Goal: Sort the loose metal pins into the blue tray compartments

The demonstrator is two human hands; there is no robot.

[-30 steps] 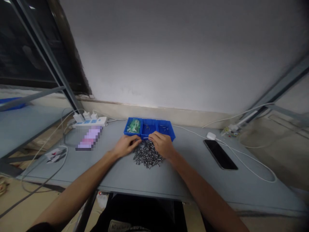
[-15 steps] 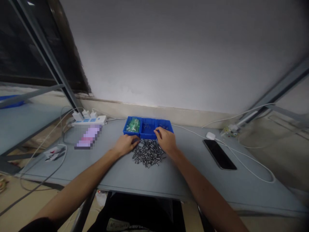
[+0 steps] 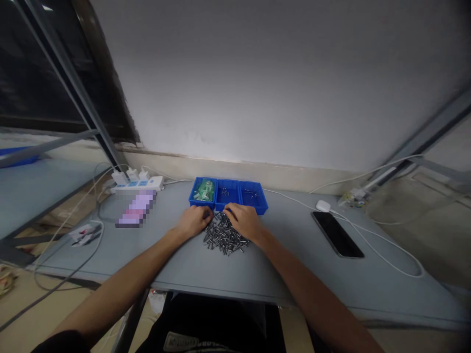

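Your left hand (image 3: 193,220) lies palm-down at the left edge of the loose heap of small grey metal pins (image 3: 225,235), fingers together, tips touching or just beside the heap. Your right hand (image 3: 245,221) sits on the heap's right side, fingers also together, tips pointing left across its top edge. The heap lies on the grey table top (image 3: 294,264), between your hands and just in front of the blue plastic three-compartment tray (image 3: 227,180). Can't tell whether either hand is pinching a pin: the fingertips and pins are too small to read. Both hands are at the heap, with no pin visibly lifted clear of it. In the tray, the left compartment holds a green-and-clear plastic bag (image 3: 205,190); the middle and right compartments each hold a few dark pins (image 3: 224,192). Off to your left are a white power strip (image 3: 138,184) and a pixelated pink-and-lilac object (image 3: 136,209). Off to your right are a black smartphone (image 3: 337,234) and a white earbud case (image 3: 323,206) on a white cable (image 3: 382,247).
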